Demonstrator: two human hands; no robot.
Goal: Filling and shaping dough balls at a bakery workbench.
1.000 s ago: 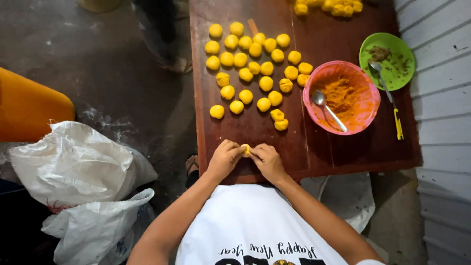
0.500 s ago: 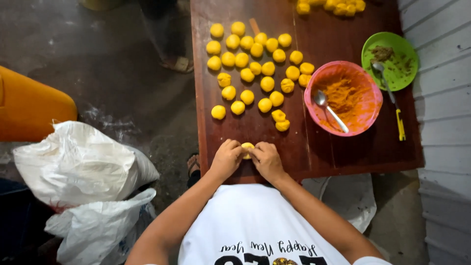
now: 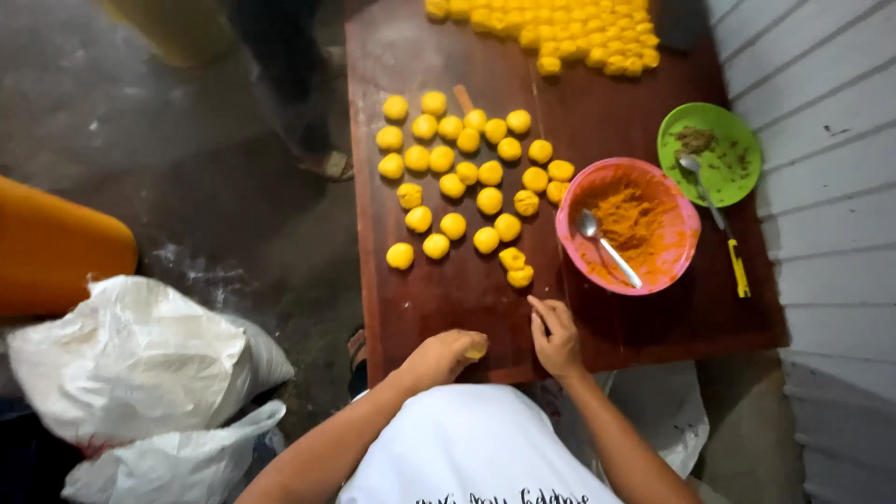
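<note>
1. At the lower centre of the frame, we see the left hand (image 3: 446,357) curled shut around a small yellow dough ball (image 3: 475,351), only a sliver of it showing past the fingers at the near edge of the dark wooden table (image 3: 439,289).
2. Just right of it, the right hand (image 3: 554,334) rests on the wood, fingers loosely bent and holding nothing, forefinger pointing up the frame.
3. Above the hands, we count a loose cluster of smooth, round yellow balls (image 3: 467,177) laid out in rough rows; a denser heap of the same (image 3: 551,28) sits at the top edge.
4. To the right, a pink plastic bowl (image 3: 579,201) holds crumbly orange filling and a metal spoon (image 3: 607,247).
5. Beyond it, at upper right, lies a green plate (image 3: 737,182) with brown crumbs and a second spoon with a yellow handle (image 3: 719,219).
6. Crinkled white plastic sacks (image 3: 131,364) slump on the floor at lower left.
</note>
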